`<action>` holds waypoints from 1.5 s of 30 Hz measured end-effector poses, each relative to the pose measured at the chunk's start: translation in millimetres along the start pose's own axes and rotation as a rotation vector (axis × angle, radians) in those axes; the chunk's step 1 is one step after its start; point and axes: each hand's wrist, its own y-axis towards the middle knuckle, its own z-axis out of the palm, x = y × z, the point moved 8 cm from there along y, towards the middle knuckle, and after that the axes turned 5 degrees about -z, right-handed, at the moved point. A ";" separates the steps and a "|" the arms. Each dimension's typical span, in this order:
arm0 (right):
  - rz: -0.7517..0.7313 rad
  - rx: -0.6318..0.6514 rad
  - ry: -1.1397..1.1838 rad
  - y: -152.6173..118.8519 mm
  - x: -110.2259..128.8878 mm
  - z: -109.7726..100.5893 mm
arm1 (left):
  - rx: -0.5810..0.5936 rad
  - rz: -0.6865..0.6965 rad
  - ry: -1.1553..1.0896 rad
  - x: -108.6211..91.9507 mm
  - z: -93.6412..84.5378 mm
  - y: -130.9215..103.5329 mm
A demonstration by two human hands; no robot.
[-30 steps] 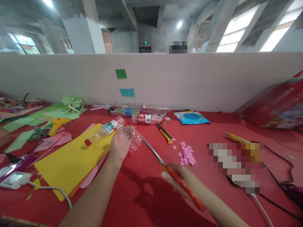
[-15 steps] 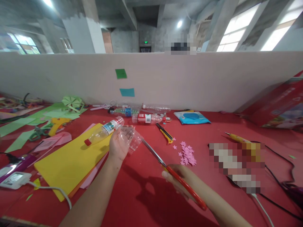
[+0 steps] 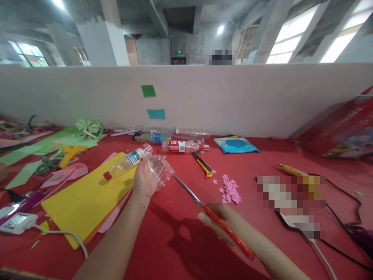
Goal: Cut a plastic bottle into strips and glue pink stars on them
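The person's left hand grasps a clear plastic bottle piece above the red table, just right of the yellow sheet. The right hand is wrapped around red-handled scissors, their blade tips right by the plastic's edge

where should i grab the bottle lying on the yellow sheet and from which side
Probably by the bottle's clear body, between label and red cap, from above and the left. It lies on its side, cap toward the near left, leaving that stretch exposed, while the left hand crowds its base end.
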 end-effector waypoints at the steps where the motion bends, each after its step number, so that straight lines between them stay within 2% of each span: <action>1: -0.004 -0.003 -0.008 0.1 0.7 -0.8 | 0.001 -0.002 -0.002 0.2 -1.0 0.9; 6: -0.016 0.010 -0.024 2.7 -2.0 1.8 | 0.028 0.001 0.032 2.9 -1.2 2.0; 15: -0.048 0.030 0.050 0.9 3.5 3.8 | 0.076 0.111 0.203 1.9 10.3 -2.7; 27: -0.018 0.026 0.011 1.8 1.4 4.6 | 0.022 0.189 0.277 -0.5 8.9 -6.5; 34: -0.019 0.019 0.105 3.9 -12.5 9.4 | 0.000 0.150 0.230 -3.7 7.0 -3.4; 45: -0.068 0.033 -0.037 2.0 3.9 4.9 | -0.026 0.158 0.232 -2.9 3.7 -3.1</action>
